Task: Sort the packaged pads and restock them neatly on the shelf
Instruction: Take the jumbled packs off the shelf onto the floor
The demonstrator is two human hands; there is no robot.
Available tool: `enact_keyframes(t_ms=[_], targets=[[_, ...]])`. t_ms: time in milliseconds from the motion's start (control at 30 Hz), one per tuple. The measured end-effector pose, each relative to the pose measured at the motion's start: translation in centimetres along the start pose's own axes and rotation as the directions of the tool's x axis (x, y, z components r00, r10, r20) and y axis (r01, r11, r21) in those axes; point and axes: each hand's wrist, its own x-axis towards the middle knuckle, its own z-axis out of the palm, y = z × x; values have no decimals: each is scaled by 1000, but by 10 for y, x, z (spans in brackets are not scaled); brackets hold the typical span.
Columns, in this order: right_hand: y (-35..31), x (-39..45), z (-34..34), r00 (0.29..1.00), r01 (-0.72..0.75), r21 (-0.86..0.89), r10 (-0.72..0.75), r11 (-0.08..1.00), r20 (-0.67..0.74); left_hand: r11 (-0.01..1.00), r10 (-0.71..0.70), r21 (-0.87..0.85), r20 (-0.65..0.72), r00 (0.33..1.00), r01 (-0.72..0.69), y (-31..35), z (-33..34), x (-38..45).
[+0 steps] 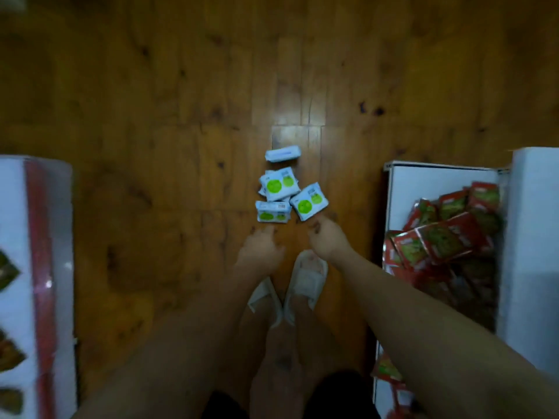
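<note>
Several small white pad packs with green circles lie in a loose pile on the wooden floor: one at the top (279, 183), one at the lower left (273, 211), one at the right (309, 201). A white pack with a purple stripe (283, 154) lies apart, just beyond the pile. My left hand (262, 245) hovers just below the lower-left pack, fingers spread, holding nothing. My right hand (326, 237) reaches toward the right pack with fingers curled; its fingertips are at the pack's near corner. The view is blurred.
A white shelf bin (399, 189) at the right holds several red and green packets (447, 237). A white and red shelf unit (39, 267) stands at the left. My feet in white slippers (302, 282) stand right below the hands.
</note>
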Motion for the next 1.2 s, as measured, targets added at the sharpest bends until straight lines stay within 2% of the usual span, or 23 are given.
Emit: enact_keyframes(t_ms=[33,133,300,400,500,633,800,1000,1200], targets=[[-8,-28,-12,1000,8,-7,-7,1000,26,996,63,65,19,998,-64,13,-13,-27],[-42,-118,-49,997,70,41,-69,997,-33,976,143,154,60,988,-151,54,-67,-119],[-77,-255,-96,986,102,-42,-107,994,-131,938,296,192,-19,955,-287,76,-128,-221],[-83,-316,-97,962,106,-64,-119,992,-247,917,380,160,-66,923,-366,76,-149,-265],[-79,-368,-83,935,58,21,-47,998,-353,845,508,206,-21,861,-494,73,-156,-302],[-69,-429,-41,877,50,214,60,976,-476,709,663,268,62,746,-653,59,-159,-351],[-60,-507,1,774,41,360,199,932,-602,473,812,344,188,553,-811,53,-153,-417],[-24,-620,20,544,47,464,367,885,-755,97,907,434,332,259,-896,81,-133,-522],[30,-727,36,320,164,550,483,819,-815,-121,920,393,389,46,-912,107,-83,-633]])
